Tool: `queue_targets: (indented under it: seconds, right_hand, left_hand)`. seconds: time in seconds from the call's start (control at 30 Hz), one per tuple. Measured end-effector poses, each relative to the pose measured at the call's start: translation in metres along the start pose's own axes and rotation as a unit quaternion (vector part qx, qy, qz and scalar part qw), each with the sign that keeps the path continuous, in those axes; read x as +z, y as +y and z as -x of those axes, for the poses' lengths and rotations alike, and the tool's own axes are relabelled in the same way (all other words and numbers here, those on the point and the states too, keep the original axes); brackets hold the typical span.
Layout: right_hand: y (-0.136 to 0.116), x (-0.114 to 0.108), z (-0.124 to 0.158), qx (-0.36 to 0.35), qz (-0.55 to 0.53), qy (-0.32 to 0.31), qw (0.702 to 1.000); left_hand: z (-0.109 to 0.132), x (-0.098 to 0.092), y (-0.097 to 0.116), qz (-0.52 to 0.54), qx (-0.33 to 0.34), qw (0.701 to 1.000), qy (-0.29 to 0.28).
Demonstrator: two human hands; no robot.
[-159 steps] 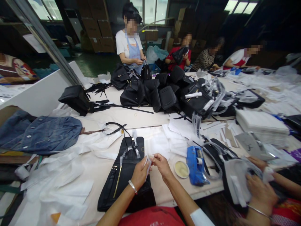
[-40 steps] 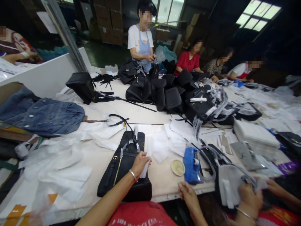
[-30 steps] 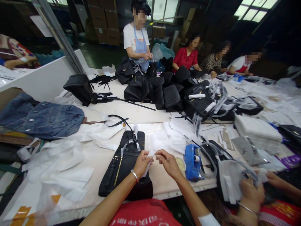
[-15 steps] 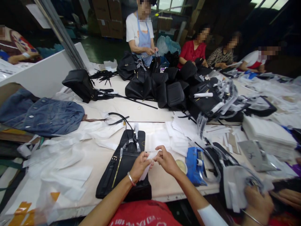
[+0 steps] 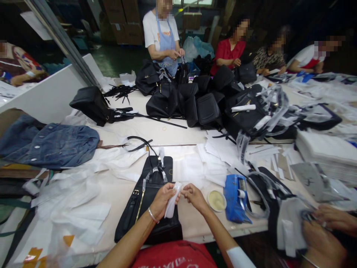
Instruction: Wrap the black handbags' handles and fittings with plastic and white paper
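A black bag (image 5: pixel 150 223) with gold zips and a buckle lies flat on the table in front of me. Above its right side my left hand (image 5: pixel 164 199) grips a folded strip of thin white wrapping (image 5: pixel 172 203), which hangs down from the fingers. Just right of the strip is my right hand (image 5: pixel 193 196), its thumb and fingertips pinched together at the strip's upper edge; whatever lies between them is too small to make out. The bag's black handle (image 5: pixel 139 138) loops up past its top, with clear wrap around its fittings.
A round tub (image 5: pixel 216 201) and a blue pouch (image 5: pixel 237 197) stand right of my hands. Black bags (image 5: pixel 167 102) are heaped across the back. White sheets (image 5: pixel 75 204) and a denim bag (image 5: pixel 50 139) lie left. Another person's hands (image 5: pixel 320 234) work at the right edge.
My right hand has come slightly away from the white strip, which now hangs from my left hand alone. The view has shifted a little. A person in red at the back now handles a black bag.
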State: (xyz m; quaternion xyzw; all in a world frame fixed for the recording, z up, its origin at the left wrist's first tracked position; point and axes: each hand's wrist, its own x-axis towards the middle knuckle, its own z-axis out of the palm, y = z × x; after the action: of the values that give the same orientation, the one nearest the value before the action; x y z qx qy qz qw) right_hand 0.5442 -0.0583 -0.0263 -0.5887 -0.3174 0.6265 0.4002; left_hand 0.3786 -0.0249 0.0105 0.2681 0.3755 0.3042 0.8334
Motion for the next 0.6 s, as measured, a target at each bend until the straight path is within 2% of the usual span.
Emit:
queue_targets:
  seconds: [0.07,0.2,0.27,0.37,0.5,0.6]
  right_hand:
    - [-0.01,-0.008,0.002,-0.022,0.036,0.039,0.998]
    - [-0.028,-0.003,0.007,-0.062,0.117,-0.019,0.991]
    - [-0.032,0.002,0.007,-0.077,0.175,-0.017,0.981]
    - [-0.034,0.003,0.003,-0.092,0.21,-0.004,0.973]
    - [-0.029,0.005,-0.001,-0.096,0.186,0.028,0.977]
    - [-0.019,0.016,0.004,-0.064,0.111,0.05,0.991]
  left_hand:
    - [-0.002,0.003,-0.005,-0.031,0.015,0.999,0.011]
    - [-0.006,0.012,-0.016,-0.11,0.072,0.991,0.035]
    - [-0.007,0.012,-0.02,-0.135,0.089,0.985,0.058]
    - [-0.001,0.005,-0.021,-0.141,0.043,0.986,0.073]
    - [0.018,-0.012,-0.016,-0.112,-0.051,0.992,0.001]
    - [0.028,-0.017,-0.013,-0.087,-0.056,0.995,-0.013]
